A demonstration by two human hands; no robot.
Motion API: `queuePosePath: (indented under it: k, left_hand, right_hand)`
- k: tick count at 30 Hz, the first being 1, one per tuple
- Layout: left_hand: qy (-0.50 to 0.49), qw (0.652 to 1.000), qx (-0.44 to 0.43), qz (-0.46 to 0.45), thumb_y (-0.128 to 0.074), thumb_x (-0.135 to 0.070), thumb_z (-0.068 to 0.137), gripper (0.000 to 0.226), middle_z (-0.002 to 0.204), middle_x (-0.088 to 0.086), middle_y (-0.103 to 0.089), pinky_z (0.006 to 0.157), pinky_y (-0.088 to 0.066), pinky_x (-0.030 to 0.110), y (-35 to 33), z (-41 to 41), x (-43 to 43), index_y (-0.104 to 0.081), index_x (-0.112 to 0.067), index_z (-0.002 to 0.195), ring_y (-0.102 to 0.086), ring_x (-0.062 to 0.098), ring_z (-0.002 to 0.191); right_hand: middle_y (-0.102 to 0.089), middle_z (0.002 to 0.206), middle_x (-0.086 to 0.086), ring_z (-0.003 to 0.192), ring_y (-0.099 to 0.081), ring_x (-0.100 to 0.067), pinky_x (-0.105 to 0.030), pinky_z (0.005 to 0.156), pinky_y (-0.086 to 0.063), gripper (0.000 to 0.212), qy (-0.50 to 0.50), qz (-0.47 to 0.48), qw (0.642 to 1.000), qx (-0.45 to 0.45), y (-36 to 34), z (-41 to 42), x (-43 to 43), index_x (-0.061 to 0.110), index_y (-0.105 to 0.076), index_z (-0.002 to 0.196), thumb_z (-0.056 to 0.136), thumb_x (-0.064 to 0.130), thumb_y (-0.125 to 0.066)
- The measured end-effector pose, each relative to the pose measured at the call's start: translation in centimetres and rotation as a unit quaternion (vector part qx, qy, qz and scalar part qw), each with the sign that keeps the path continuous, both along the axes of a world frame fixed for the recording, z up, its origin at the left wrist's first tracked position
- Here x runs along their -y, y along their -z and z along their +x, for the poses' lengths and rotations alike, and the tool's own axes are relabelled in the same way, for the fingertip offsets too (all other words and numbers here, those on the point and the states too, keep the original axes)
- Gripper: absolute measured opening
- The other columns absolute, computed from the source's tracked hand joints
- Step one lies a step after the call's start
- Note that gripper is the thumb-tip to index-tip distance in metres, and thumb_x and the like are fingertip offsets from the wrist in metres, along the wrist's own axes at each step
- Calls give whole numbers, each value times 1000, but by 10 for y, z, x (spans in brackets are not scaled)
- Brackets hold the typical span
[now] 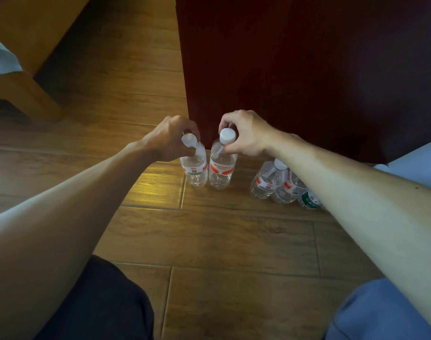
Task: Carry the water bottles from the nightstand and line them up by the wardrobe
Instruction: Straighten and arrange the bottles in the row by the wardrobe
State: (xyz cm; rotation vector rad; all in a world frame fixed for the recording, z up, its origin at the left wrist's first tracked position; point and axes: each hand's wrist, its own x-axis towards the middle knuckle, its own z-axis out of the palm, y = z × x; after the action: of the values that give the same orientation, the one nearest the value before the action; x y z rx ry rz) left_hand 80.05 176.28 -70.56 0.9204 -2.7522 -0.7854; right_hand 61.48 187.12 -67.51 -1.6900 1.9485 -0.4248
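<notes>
Wood floor [221, 241] nearest. Left hand [170, 138] was curled round the neck of the left bottle [196, 170]; right hand [246, 133] pinched the right bottle [221, 170] at its cap. Both stood upright side by side on the floor at the wardrobe [307, 69] corner. Probably full, so some weight; thin walls would dent, and the neck is the firm hold. Three more bottles [266, 182] stood right, partly hidden by the right forearm [344, 192]. The green-labelled one was mostly covered. Nightstand not in view.
</notes>
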Motion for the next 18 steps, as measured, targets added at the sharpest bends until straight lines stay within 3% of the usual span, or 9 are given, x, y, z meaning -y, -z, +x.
queuePosePath:
  k: [4,13,18]
  left_hand:
    - [10,1000,9,-4,-76,-9,71,21,88,1,-71,71,-55,38,4,0,1,-74,-14,91,-64,19,84]
    - [-59,998,-14,21,-76,-14,71,12,84,0,-70,72,-56,34,5,-1,0,-72,-11,81,-67,17,83]
    - [-43,999,-9,31,-72,-9,74,11,87,0,-74,79,-55,34,6,-5,-3,-77,-13,83,-67,15,88]
  right_hand:
    - [-60,98,0,93,-61,-21,-38,77,-55,29,-22,35,999,-24,2,0,5,18,-62,94,71,14,-79]
    - [-63,97,-4,91,-62,-22,-41,78,-55,29,-33,44,998,-30,-7,-5,0,18,-65,98,72,12,-78]
    - [-62,102,-6,91,-59,-20,-39,79,-53,31,-56,50,997,-31,-8,-3,-1,19,-65,104,76,10,-75]
